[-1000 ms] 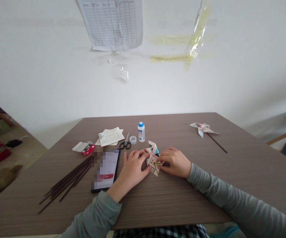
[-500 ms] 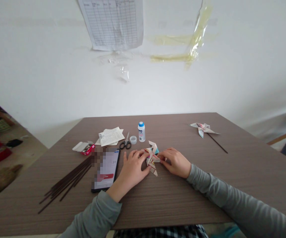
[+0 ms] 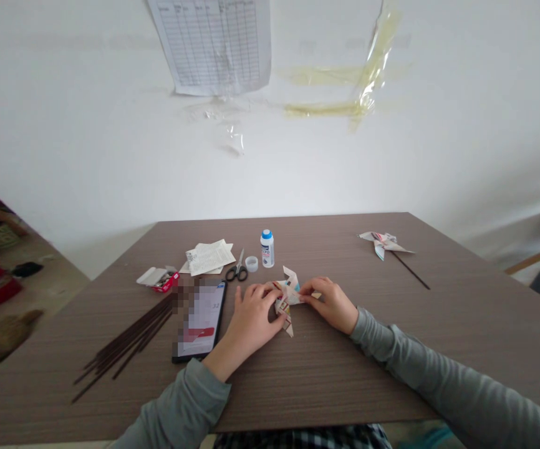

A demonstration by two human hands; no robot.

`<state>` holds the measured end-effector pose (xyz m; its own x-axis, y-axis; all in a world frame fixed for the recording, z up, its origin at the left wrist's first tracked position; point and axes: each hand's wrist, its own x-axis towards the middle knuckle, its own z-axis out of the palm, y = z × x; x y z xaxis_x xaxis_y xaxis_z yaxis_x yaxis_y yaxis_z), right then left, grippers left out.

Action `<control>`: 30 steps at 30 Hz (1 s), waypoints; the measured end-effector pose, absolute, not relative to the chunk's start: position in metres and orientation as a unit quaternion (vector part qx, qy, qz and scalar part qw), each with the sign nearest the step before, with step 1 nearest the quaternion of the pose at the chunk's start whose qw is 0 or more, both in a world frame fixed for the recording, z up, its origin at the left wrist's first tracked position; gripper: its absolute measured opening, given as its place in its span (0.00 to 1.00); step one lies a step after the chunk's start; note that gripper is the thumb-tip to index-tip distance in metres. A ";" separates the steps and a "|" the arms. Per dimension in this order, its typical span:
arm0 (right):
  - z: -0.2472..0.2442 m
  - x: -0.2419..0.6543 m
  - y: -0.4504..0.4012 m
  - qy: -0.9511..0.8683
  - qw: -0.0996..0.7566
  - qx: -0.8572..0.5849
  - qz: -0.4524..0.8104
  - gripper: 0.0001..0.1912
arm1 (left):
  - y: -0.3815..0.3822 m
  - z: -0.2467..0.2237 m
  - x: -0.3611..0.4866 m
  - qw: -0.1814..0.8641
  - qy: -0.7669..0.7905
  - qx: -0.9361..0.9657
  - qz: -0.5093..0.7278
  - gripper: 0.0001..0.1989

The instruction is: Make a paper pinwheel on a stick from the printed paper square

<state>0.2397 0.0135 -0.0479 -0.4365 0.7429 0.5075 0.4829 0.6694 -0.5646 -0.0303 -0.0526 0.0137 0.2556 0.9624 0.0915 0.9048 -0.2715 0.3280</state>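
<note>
Left hand point(image 3: 251, 325), right hand point(image 3: 328, 304) pinching one folded paper pinwheel point(image 3: 287, 299); second pinwheel point(image 3: 382, 243) on stick point(image 3: 410, 271) to right

The phone point(image 3: 202, 321) near the bench's point(image 3: 326, 386) front edge seems to show 32; the white bottle's point(image 3: 267, 249) label and wall chart's point(image 3: 211, 43) headings are too small to read.

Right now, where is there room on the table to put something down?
The biggest bare patch of the table lies right of the right hand, below the paper pinwheel. Another runs along the near edge, before the left hand. Crowded: the folded paper, scissors, glue bottle, phone and dark sticks.
</note>
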 end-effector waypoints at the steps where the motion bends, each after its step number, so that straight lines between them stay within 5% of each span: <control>1: -0.049 0.240 0.014 -0.833 0.383 -0.363 0.167 0.06 | -0.052 0.013 -0.030 0.105 0.596 0.785 0.137 0.25; 11: -0.057 0.241 0.018 -0.854 0.357 -0.354 0.133 0.08 | -0.053 0.013 -0.025 0.103 0.605 0.779 0.132 0.33; 30: -0.063 0.245 0.018 -0.874 0.318 -0.359 0.081 0.04 | -0.053 0.020 -0.022 0.101 0.601 0.786 0.102 0.31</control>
